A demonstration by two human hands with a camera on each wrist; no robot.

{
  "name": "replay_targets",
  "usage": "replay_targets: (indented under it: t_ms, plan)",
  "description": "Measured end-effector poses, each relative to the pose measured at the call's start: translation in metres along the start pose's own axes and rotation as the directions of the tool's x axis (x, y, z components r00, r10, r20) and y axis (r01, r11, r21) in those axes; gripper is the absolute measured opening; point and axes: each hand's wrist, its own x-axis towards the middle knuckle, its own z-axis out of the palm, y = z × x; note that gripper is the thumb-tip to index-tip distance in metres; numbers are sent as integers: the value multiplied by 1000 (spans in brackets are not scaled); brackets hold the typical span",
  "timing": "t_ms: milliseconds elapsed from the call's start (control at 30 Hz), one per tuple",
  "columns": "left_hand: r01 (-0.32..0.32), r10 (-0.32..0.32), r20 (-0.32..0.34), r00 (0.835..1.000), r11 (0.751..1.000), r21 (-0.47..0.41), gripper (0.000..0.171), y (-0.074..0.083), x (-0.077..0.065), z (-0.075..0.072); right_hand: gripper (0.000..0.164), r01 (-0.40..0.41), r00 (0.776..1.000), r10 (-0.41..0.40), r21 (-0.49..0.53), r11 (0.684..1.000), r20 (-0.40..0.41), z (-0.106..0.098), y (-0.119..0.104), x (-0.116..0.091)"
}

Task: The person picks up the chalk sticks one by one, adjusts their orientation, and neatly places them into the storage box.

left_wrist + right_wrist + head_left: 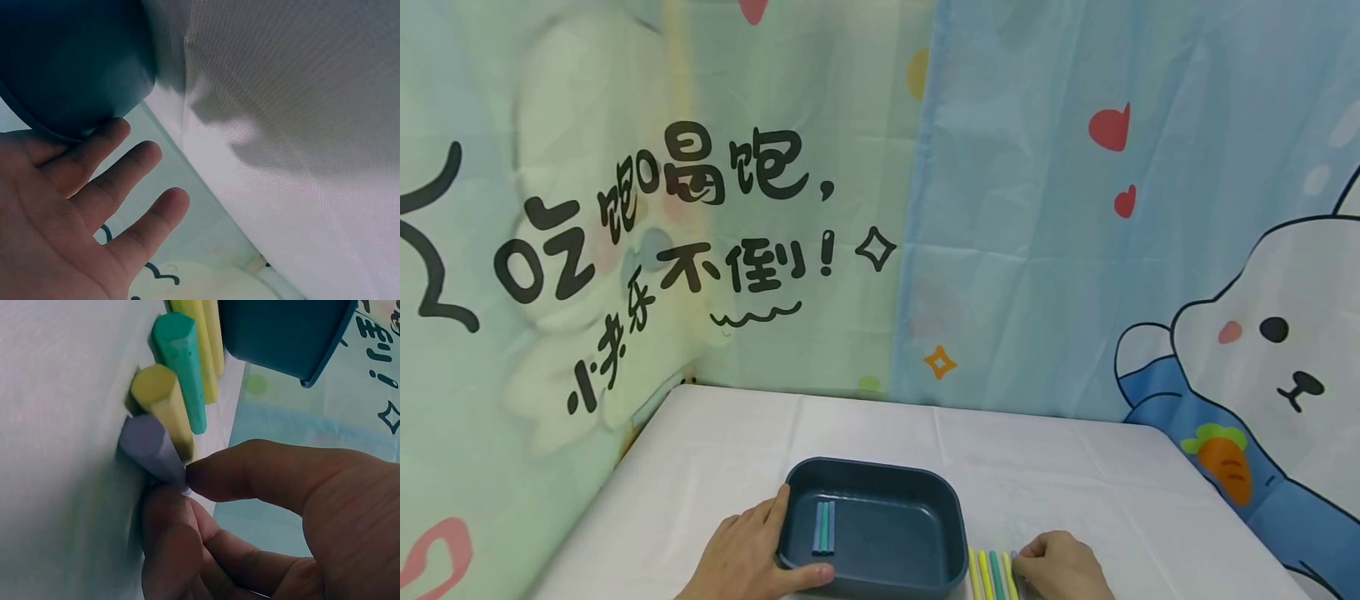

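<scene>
A dark blue rectangular tray [895, 525] stands on the white-covered table. My left hand [741, 550] rests against its left side, the thumb lying along the near rim; in the left wrist view the other fingers [125, 190] are straight and spread. Three blue and green chalk sticks [823, 527] lie side by side inside the tray, at the left. To the tray's right my right hand [1066, 568] pinches a purple six-sided chalk stick [149, 442] between thumb and fingers, at the end of a row. Beside it lie yellow chalk sticks [156, 390] and a green one [178, 356].
The white tablecloth [1037, 467] stretches behind the tray and to the right of the row. Printed curtains [1015, 208] hang at the back and left edges of the table, with black lettering and a cartoon bear [1240, 358].
</scene>
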Motion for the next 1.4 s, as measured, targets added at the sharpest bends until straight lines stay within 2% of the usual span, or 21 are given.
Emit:
replay_targets:
  t_ms: [267, 767, 1067, 1400]
  plan:
    - [5, -5, -4, 1000, 1000, 0, 121, 0, -1, 0, 25, -18, 1000, 18, -42, 999, 6, -1, -4, 1]
    - [-8, 8, -21, 1000, 1000, 8, 120, -1, 0, 0, 23, -30, 1000, 30, -39, 999, -2, 0, -9, 1]
    - [-4, 4, -13, 1000, 1000, 10, 120, -1, 0, 1, 26, -92, 996, 92, 22, 995, 4, 2, -3, 1]
    - [-2, 2, -11, 1000, 1000, 22, 120, -1, -1, 1, 31, -124, 992, 125, 100, 987, 2, 0, 0, -1]
